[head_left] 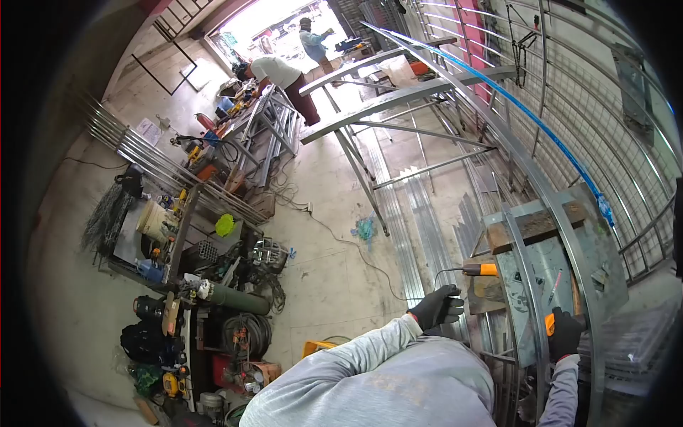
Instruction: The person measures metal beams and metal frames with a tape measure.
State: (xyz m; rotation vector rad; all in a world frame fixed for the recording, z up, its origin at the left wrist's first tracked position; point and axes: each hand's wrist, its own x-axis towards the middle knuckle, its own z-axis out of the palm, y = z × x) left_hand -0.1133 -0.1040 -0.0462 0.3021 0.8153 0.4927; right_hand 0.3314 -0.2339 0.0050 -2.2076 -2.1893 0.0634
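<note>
Your right hand (567, 334) grips an orange handle (549, 324) by the curved bar (526, 285). Left hand (437, 306) is curled near the orange tool (480, 269), grip can't tell. Prob. setup stage, most work left.

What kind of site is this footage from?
Most likely a metal fabrication or welding workshop: bundled steel tubes along the floor, welded steel frames standing in the middle, and a green gas cylinder among scattered power tools.

Heavy fisheye warp, black vignette round the edges. Blown-out daylight pouring through the doorway (281, 25) up top, soft even light on the floor (334, 263), faint shadows, pretty sharp overall.
</note>
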